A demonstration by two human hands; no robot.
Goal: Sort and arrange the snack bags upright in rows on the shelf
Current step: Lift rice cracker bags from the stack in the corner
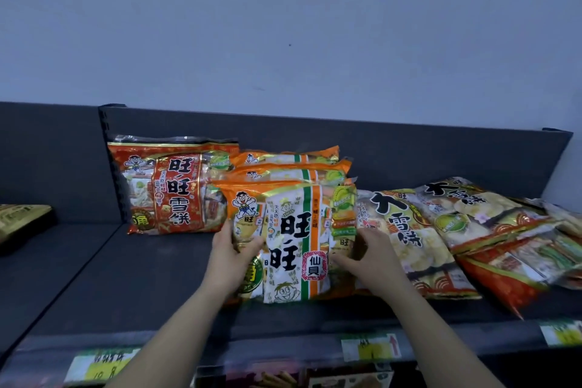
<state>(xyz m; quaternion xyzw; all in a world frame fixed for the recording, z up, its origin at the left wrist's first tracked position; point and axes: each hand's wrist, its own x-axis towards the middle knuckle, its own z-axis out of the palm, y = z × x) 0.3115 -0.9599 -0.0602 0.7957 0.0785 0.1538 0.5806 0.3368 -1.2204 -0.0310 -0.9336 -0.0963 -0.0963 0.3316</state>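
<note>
Both your hands are closed on the front orange bag [296, 239]. The left hand [231, 257] grips its left edge with the thumb across the printed face. The right hand [368, 258] holds the right edge, fingers curled against the side of the pack. The bag stands upright near the middle of the shelf [126, 277], its bottom edge on the dark deck. At 12 o'clock from it, two more orange bags [283, 173] stand one behind the other, only their tops showing. At 10 o'clock a red bag [170, 186] stands upright against the back panel [409, 148], just beside that orange row. At 3 o'clock is a pile lying flat and overlapping. A clear bag [406, 230] with big black characters sits just beside your right hand, a second clear bag [472, 211] lies at 2 o'clock, and a red-bottomed bag [510, 277] at 4 o'clock has one corner pointing at the shelf front. Far out at 9 o'clock an olive-gold bag [22, 217] is cut off by the frame edge. Price tags [371, 346] line the front lip around 6 o'clock, their print too blurred to read.
</note>
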